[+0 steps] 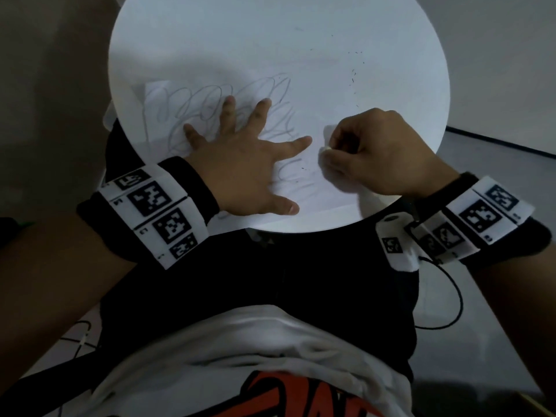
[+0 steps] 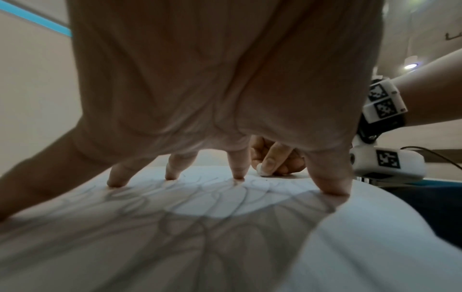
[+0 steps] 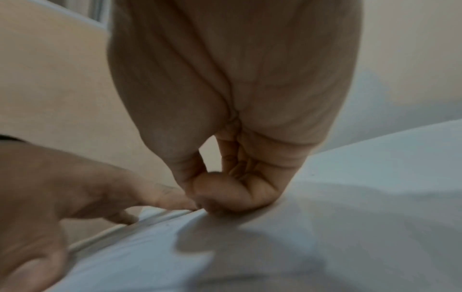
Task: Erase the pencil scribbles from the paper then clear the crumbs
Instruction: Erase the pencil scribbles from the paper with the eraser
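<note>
A round white table (image 1: 210,40) fills the upper part of the head view. On its near half lies a white sheet of paper (image 1: 301,194), covered on the left and middle with looping grey pencil scribbles (image 1: 192,103). The sheet's right portion near the right hand looks mostly bare, with faint strokes remaining.

Left hand (image 1: 240,167): flat on the paper, fingers straight and spread wide, holding nothing. In the left wrist view the fingertips (image 2: 238,173) press down on the sheet, scribble lines running beneath the palm. The index finger points toward the right hand, tip close to it; the right wrist view shows them nearly touching, contact not certain.

Right hand (image 1: 373,152): fingers curled in, pinching a small white eraser (image 1: 326,149) between thumb and fingertips. The eraser sits low at the paper's right part; the left wrist view shows its pale end (image 2: 261,170) down at the sheet surface. In the right wrist view the eraser itself is hidden behind the closed fingers (image 3: 225,195).

Small dark eraser crumbs (image 1: 353,75) are scattered on the bare tabletop beyond the right hand, and a few specks (image 1: 304,169) lie on the paper between the two hands.

Both wrists carry black bands with white blocks printed with black square markers (image 1: 156,206). A black cable (image 1: 451,296) loops below the right wrist.
</note>
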The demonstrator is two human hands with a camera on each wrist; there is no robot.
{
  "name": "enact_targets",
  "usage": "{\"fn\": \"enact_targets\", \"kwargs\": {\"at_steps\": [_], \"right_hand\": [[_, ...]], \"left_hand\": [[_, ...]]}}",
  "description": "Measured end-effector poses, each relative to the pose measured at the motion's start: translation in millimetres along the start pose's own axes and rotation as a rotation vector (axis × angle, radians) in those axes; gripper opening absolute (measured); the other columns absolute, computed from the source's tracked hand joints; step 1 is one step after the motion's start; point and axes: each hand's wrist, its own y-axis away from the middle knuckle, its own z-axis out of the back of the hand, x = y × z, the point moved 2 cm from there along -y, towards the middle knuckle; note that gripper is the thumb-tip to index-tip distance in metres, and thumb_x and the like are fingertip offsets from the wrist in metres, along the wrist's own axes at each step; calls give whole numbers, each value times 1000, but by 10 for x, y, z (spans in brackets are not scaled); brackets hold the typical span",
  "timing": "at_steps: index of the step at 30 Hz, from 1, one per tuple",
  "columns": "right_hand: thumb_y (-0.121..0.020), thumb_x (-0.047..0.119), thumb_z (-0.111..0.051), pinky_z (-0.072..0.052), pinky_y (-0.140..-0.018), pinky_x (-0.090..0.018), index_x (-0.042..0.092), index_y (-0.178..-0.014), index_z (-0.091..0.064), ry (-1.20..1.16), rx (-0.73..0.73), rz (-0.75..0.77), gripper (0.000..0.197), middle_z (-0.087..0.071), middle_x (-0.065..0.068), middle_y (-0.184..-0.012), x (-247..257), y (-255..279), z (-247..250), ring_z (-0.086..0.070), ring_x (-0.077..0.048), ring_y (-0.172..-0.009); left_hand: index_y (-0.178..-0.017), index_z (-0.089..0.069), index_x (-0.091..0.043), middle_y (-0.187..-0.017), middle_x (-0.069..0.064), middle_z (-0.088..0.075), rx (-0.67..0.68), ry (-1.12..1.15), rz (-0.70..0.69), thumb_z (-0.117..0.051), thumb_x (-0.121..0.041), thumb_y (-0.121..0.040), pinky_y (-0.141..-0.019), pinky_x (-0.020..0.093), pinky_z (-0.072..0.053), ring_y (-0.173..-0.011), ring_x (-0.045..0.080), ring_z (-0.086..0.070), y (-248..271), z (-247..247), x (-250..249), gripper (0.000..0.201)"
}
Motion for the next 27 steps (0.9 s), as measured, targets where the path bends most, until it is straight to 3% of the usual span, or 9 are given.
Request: {"fn": "enact_targets", "kwargs": {"at_steps": [2,5,10,13,15,18,20,24,27], "right_hand": [[-87,29,-65,-41,-55,-16,15,-73,-67,44,10,41,20,-65,6,-64,38,30,-54,-61,-12,-63],[-88,32,-66,-44,-59,-22,17,-72,-67,59,97,107,22,-66,6,-63,142,108,-144,-60,-9,-60],[-86,28,-64,-42,-61,-28,11,-72,-66,89,49,125,22,-66,0,-63,122,71,-104,-61,-19,-62],[-87,30,-64,-43,-60,-25,15,-71,-64,77,129,151,22,-65,3,-62,198,138,-158,-59,-15,-59],[-87,29,-64,-43,-59,-22,13,-72,-66,81,72,100,22,-66,2,-63,128,83,-73,-61,-16,-61],[-86,28,-64,-46,-61,-30,12,-71,-65,103,91,146,22,-65,0,-63,166,102,-131,-60,-20,-61],[-87,29,-64,-40,-59,-28,13,-70,-62,81,144,187,24,-62,2,-61,218,162,-183,-57,-17,-58],[-86,28,-65,-37,-55,-24,11,-71,-65,83,53,110,23,-65,-1,-63,92,81,-47,-60,-20,-62],[-87,30,-66,-39,-60,-27,14,-69,-61,93,149,206,24,-63,0,-62,222,193,-200,-57,-20,-59]], "left_hand": [[-142,6,-74,-163,-6,31,7,-6,4,-57,-90,-65,-103,87,-7,-147,43,31,-3,0,-12,101],[-142,6,-73,-163,-5,31,3,-19,5,-57,-90,-65,-102,87,-7,-146,44,30,-5,-13,-21,102],[-142,6,-74,-163,-7,31,-5,-4,13,-58,-90,-64,-103,86,-8,-147,43,30,-8,-1,-14,102],[-143,6,-73,-163,-6,30,-8,-23,8,-57,-91,-64,-103,86,-8,-147,43,29,1,6,-5,102],[-142,6,-73,-164,-7,30,-9,-13,14,-58,-91,-65,-103,86,-8,-147,42,29,-2,15,-7,102],[-142,6,-74,-164,-7,29,-12,-9,11,-57,-91,-64,-103,87,-8,-148,43,28,-4,15,11,102],[-142,6,-74,-163,-7,30,-10,-17,15,-57,-91,-63,-102,87,-9,-148,43,28,6,0,10,102],[-142,4,-74,-164,-7,29,-17,13,30,-59,-90,-64,-104,86,-8,-148,42,28,3,20,4,101],[-142,5,-74,-164,-7,29,-17,-14,22,-57,-91,-64,-103,86,-10,-148,43,27,6,16,16,102]]}}
